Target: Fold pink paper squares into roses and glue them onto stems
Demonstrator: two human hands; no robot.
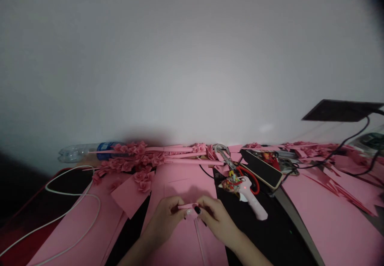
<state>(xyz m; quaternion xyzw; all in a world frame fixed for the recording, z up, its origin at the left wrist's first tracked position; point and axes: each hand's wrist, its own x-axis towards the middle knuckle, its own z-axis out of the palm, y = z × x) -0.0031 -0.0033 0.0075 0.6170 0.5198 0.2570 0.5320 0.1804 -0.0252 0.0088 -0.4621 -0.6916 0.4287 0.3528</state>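
Near the bottom middle, my left hand [167, 215] and my right hand [216, 219] meet over a large pink paper sheet [171, 182]. Between their fingertips is a small piece of pink paper [192, 212], pinched from both sides. Its exact shape is partly covered by the fingers. A thin pink strip [200, 242] runs from below the hands toward the bottom edge; whether it joins the held piece I cannot tell. To the right of my right hand lies a pale pink glue gun [253, 202], its tip end wrapped in coloured material and a small red light lit.
Pink paper flowers [135, 162] and rolled paper stems [195, 162] line the wall. Red-handled scissors [250, 180] and a phone [262, 169] lie right of centre. A plastic bottle [78, 153] and a white cable [72, 194] are at left. More pink sheets [324, 210] lie right.
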